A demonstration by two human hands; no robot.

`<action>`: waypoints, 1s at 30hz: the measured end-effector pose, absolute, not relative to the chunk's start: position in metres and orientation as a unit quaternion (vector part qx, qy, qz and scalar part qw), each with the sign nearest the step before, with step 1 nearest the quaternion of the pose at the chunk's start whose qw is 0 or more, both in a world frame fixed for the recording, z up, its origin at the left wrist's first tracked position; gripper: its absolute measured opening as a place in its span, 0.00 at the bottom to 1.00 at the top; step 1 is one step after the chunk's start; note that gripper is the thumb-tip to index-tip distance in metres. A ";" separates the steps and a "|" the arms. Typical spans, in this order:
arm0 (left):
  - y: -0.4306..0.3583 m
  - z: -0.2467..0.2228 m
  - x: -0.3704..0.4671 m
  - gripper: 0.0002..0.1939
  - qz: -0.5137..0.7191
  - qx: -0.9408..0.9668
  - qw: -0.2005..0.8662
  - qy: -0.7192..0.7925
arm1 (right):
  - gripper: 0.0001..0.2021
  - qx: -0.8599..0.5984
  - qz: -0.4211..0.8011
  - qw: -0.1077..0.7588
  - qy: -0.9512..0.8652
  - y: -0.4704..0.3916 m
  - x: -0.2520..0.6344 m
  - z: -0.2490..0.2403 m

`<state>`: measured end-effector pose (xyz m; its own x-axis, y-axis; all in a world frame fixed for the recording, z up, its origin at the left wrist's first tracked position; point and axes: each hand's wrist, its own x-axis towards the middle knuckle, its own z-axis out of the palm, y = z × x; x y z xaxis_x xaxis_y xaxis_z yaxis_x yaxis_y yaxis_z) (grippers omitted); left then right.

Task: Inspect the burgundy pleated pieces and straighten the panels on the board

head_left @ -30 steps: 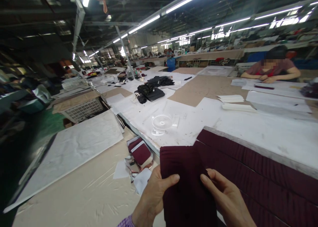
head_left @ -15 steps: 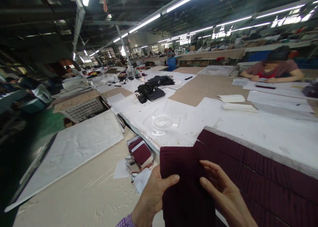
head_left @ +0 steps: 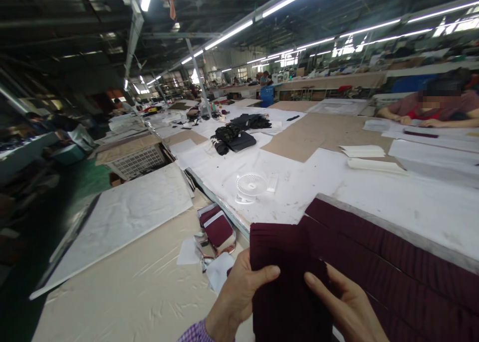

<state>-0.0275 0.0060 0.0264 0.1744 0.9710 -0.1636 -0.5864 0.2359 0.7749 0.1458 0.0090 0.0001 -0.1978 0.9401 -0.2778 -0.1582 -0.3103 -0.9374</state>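
Observation:
A folded dark maroon cloth (head_left: 284, 252) is held up between my two hands at the bottom centre. My left hand (head_left: 241, 289) grips its left edge, thumb on the front and fingers behind. On the right side, my right hand (head_left: 346, 302) pinches the cloth, its thumb on the front face and its fingers behind the edge. Overlapping rows of maroon fabric (head_left: 392, 252) lie on the table behind and to the right.
Small maroon swatches (head_left: 219, 228) and paper scraps lie left of the hands. Beyond are a white fan (head_left: 251, 184), dark folded garments (head_left: 239, 140) and cream paper pieces (head_left: 376, 166). A person (head_left: 437, 100) leans on the table at the far right.
My right fingers have moved from in front of the cloth to behind its right edge, while the thumb stays on the front. The view has turned slightly left.

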 end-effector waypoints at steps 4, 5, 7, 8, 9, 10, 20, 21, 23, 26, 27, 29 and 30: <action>0.006 0.029 -0.027 0.13 0.576 0.211 0.707 0.353 | 0.22 -0.495 0.629 0.407 -0.441 0.009 0.147 -0.002; 0.006 0.030 -0.027 0.13 0.580 0.188 0.708 0.355 | 0.22 -0.496 0.624 0.404 -0.449 0.009 0.148 -0.002; 0.007 0.031 -0.027 0.14 0.584 0.153 0.716 0.350 | 0.21 -0.497 0.618 0.396 -0.463 0.010 0.148 -0.003; 0.008 0.032 -0.027 0.14 0.585 0.140 0.720 0.347 | 0.21 -0.497 0.617 0.392 -0.469 0.010 0.149 -0.002; 0.009 0.032 -0.027 0.14 0.585 0.128 0.722 0.347 | 0.21 -0.496 0.615 0.391 -0.472 0.010 0.149 -0.002; 0.009 0.032 -0.027 0.14 0.584 0.117 0.723 0.349 | 0.20 -0.496 0.614 0.391 -0.474 0.009 0.150 -0.001; 0.008 0.031 -0.027 0.14 0.583 0.142 0.721 0.347 | 0.18 -0.479 0.626 0.407 -0.462 0.009 0.150 0.000; 0.008 0.031 -0.027 0.14 0.583 0.142 0.721 0.347 | 0.18 -0.482 0.620 0.407 -0.467 0.010 0.150 -0.002; 0.008 0.031 -0.027 0.14 0.581 0.140 0.724 0.344 | 0.19 -0.495 0.599 0.409 -0.479 0.010 0.150 -0.004; 0.005 0.030 -0.027 0.16 0.581 0.138 0.735 0.321 | 0.19 -0.517 0.569 0.413 -0.488 0.009 0.151 -0.004; 0.004 0.030 -0.027 0.16 0.582 0.149 0.737 0.310 | 0.19 -0.518 0.570 0.413 -0.486 0.009 0.151 -0.003; 0.001 0.028 -0.029 0.16 0.576 0.204 0.734 0.297 | 0.19 -0.514 0.583 0.413 -0.474 0.007 0.151 -0.001; 0.000 0.026 -0.030 0.16 0.567 0.242 0.729 0.297 | 0.18 -0.511 0.589 0.417 -0.467 0.006 0.150 0.000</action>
<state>-0.0295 0.0000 0.0260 0.1810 0.9707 -0.1581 -0.6830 0.2397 0.6900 0.1504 0.0060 -0.0004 -0.1290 0.9687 -0.2121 -0.0136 -0.2156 -0.9764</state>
